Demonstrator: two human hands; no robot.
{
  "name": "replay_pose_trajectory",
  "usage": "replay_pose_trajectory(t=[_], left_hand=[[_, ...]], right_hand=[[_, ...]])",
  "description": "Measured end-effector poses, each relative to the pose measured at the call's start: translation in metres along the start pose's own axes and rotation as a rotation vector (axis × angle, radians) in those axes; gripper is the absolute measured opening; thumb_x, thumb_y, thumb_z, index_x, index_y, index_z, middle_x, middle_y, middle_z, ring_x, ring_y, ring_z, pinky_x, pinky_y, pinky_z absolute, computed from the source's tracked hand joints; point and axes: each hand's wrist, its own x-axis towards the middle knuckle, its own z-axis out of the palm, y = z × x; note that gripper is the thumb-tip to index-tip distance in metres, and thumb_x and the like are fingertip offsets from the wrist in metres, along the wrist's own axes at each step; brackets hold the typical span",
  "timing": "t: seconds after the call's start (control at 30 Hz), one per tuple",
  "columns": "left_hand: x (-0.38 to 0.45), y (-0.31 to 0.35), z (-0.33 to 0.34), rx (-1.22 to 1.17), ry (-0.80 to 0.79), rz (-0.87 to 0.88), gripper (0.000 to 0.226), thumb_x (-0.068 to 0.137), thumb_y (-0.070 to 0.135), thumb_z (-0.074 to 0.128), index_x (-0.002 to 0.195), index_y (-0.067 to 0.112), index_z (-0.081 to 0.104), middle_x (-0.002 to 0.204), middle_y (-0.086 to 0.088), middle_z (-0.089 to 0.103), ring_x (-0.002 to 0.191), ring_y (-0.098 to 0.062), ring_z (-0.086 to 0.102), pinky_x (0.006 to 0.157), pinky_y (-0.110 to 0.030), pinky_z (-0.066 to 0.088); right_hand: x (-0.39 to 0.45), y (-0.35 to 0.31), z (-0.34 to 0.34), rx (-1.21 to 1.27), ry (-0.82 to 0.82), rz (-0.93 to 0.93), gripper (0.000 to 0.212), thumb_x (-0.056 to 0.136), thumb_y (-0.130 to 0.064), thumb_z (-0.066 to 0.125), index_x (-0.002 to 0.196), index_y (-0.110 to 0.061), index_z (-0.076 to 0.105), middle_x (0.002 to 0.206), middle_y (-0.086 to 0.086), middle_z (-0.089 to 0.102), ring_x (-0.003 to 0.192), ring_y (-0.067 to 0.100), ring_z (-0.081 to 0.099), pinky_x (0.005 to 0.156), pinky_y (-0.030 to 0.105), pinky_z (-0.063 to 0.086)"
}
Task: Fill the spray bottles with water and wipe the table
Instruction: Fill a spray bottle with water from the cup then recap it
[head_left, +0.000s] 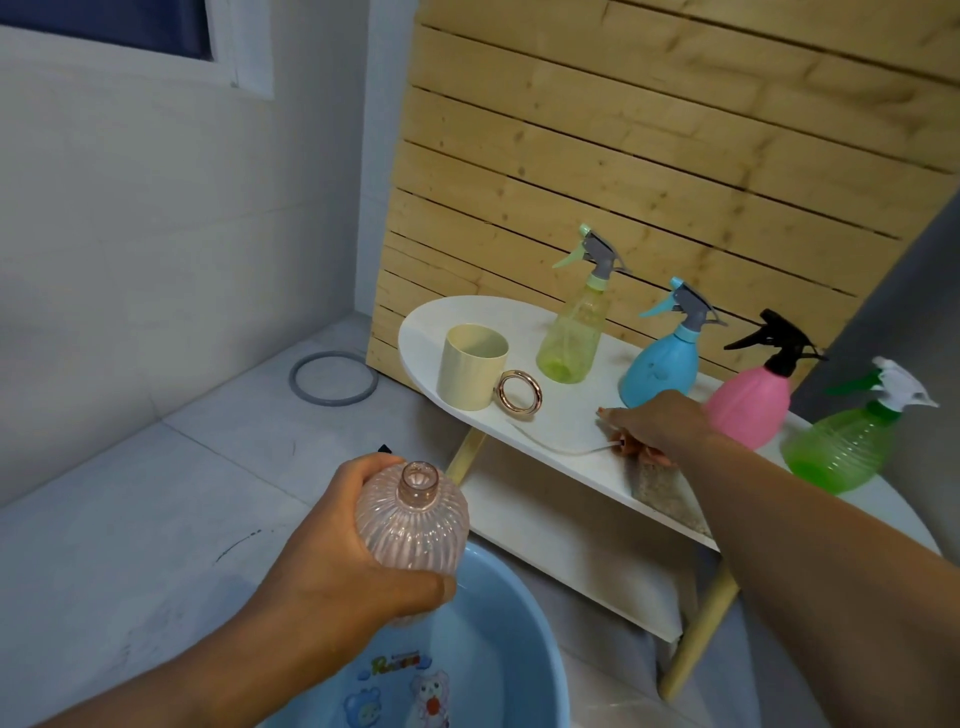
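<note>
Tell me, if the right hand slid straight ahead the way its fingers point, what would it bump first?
Probably the rose-gold ring standing beside the cream cup. The right hand, on the white table, points left toward them. Depth is unclear, so it might pass just in front.

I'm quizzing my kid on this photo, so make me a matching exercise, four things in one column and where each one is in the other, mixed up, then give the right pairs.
Things:
1. pink ribbed bottle
2. cream cup
3. blue basin
4. grey ring

Places:
A. on the floor by the wall
B. on the white table, left end, beside a metal ring
C. gripped in the left hand, cap off
D. low in front, below the held bottle

Pairs: 1-C, 2-B, 3-D, 4-A
</note>
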Motion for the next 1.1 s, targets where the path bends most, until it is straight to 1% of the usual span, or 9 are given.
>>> replay_pose_trajectory(t=[0.23,0.3,0.4,0.63,0.77,0.87,0.97,1.03,1.1], left_hand=[[0.006,-0.004,-0.002,0.014,0.021,-0.008,0.103,0.046,0.025,0.101,0.132,0.046,0.047,0.112,0.023,0.062,0.100,-0.005,0.062,0.059,-0.011,0.052],[0.006,-0.004,-0.003,0.004,0.020,-0.011,0.102,0.044,0.026,0.100,0.129,0.047,0.049,0.110,0.022,0.063,0.099,-0.006,0.063,0.059,-0.011,0.053],[0.008,-0.004,-0.002,0.005,0.009,-0.009,0.102,0.044,0.026,0.101,0.129,0.046,0.049,0.110,0.022,0.063,0.100,-0.007,0.062,0.062,-0.013,0.053],[0.007,0.001,-0.004,-0.045,0.007,-0.012,0.104,0.028,0.043,0.091,0.124,0.052,0.049,0.105,0.024,0.066,0.101,-0.010,0.066,0.067,-0.021,0.058],[0.007,0.004,-0.004,-0.050,0.028,0.010,0.096,0.035,0.038,0.094,0.118,0.057,0.049,0.103,0.025,0.065,0.099,-0.008,0.066,0.068,-0.026,0.061],[0.006,0.006,-0.005,-0.031,0.055,0.027,0.094,0.037,0.036,0.094,0.116,0.057,0.049,0.104,0.023,0.065,0.097,-0.005,0.065,0.073,-0.028,0.062],[0.005,0.008,-0.006,-0.009,0.040,0.035,0.093,0.043,0.030,0.096,0.118,0.055,0.047,0.110,0.020,0.062,0.101,-0.009,0.064,0.072,-0.026,0.061],[0.004,0.008,-0.008,-0.004,0.020,0.044,0.091,0.050,0.022,0.098,0.119,0.053,0.048,0.113,0.018,0.061,0.103,-0.011,0.063,0.070,-0.026,0.062],[0.003,0.008,-0.008,0.002,0.010,0.057,0.089,0.054,0.016,0.098,0.118,0.051,0.047,0.113,0.017,0.061,0.103,-0.012,0.063,0.067,-0.023,0.061]], right_hand=[[0.005,-0.007,0.001,-0.133,-0.074,0.090,0.036,0.081,-0.041,0.078,0.062,-0.014,0.062,0.031,-0.006,0.051,0.043,0.009,0.053,0.040,0.020,0.037],[0.005,-0.009,0.001,-0.133,-0.149,0.124,0.031,0.082,-0.032,0.078,0.062,-0.012,0.065,0.040,-0.002,0.059,0.041,0.010,0.055,0.042,0.018,0.043],[0.006,-0.006,-0.004,-0.136,-0.116,0.087,0.025,0.073,-0.032,0.083,0.075,-0.011,0.070,0.063,0.003,0.068,0.061,0.016,0.062,0.058,0.025,0.051],[-0.033,-0.011,-0.052,0.009,0.132,-0.199,0.032,0.082,-0.043,0.067,0.089,-0.012,0.065,0.069,-0.001,0.073,0.063,0.012,0.068,0.057,0.028,0.051],[-0.083,-0.038,-0.084,0.198,0.122,-0.397,0.034,0.092,-0.039,0.064,0.103,-0.007,0.060,0.073,0.003,0.076,0.067,0.018,0.074,0.063,0.036,0.062],[-0.135,-0.069,-0.105,0.396,0.059,-0.587,0.037,0.092,-0.030,0.070,0.110,-0.006,0.049,0.070,-0.002,0.076,0.063,0.017,0.075,0.055,0.028,0.061],[-0.180,-0.093,-0.117,0.353,0.095,-0.759,0.034,0.086,-0.029,0.074,0.103,-0.014,0.049,0.072,-0.016,0.074,0.060,0.012,0.074,0.052,0.028,0.061],[-0.201,-0.103,-0.118,0.296,0.103,-0.837,0.032,0.085,-0.031,0.074,0.102,-0.018,0.050,0.072,-0.011,0.074,0.060,0.011,0.074,0.055,0.032,0.062],[-0.216,-0.111,-0.116,0.189,0.190,-0.910,0.031,0.083,-0.033,0.074,0.098,-0.021,0.050,0.067,-0.008,0.071,0.057,0.001,0.070,0.051,0.019,0.055]])
